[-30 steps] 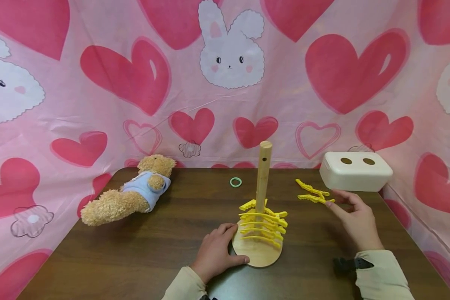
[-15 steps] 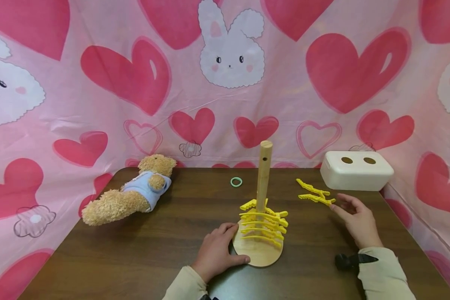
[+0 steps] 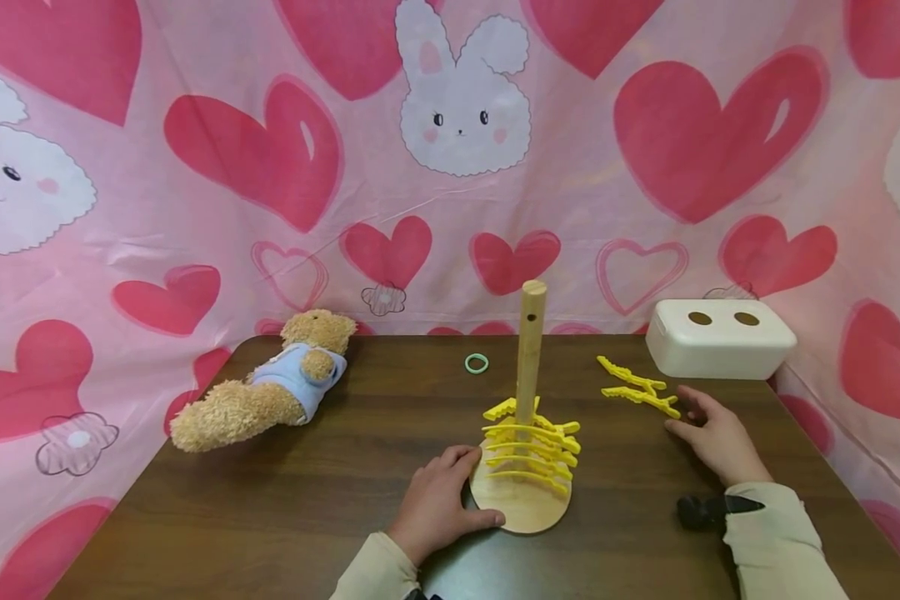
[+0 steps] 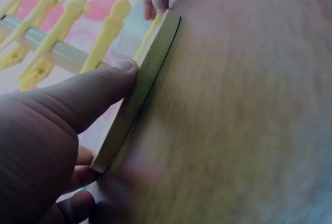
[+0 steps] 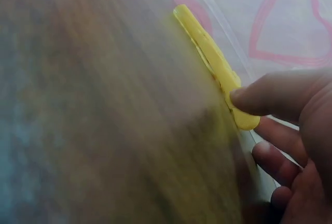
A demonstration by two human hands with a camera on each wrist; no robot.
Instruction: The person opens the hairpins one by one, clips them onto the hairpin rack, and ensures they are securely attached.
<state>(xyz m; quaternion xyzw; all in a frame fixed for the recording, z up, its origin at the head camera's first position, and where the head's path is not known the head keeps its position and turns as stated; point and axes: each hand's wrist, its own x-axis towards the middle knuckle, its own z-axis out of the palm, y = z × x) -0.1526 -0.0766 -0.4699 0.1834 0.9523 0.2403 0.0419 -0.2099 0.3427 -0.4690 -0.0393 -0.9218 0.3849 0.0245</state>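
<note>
Pink cloth (image 3: 465,204) with hearts and bunnies behind everything, dark wood worktop (image 3: 405,417) in front of it. Teddy bear (image 3: 292,382) in a light blue top lies at the left, well apart from the work. Wooden stand (image 3: 530,354) mid worktop, pole upright on a round base (image 3: 521,510). White box (image 3: 720,343), two round holes on top, far right, near the right hand (image 3: 723,437). Left hand (image 3: 435,504) holds the base rim, thumb at the front. Right hand: thumb and index spread about the tail of the nearer clip (image 3: 641,398); can't tell if they touch it. That clip lies on the worktop just left of the hand, farther clip (image 3: 630,375) right behind it; stand sits between both and the left hand. Other yellow clips (image 3: 543,434) are stacked along the lower pole. Green ring (image 3: 467,363) lies behind the stand, a bit left, near the far edge
</note>
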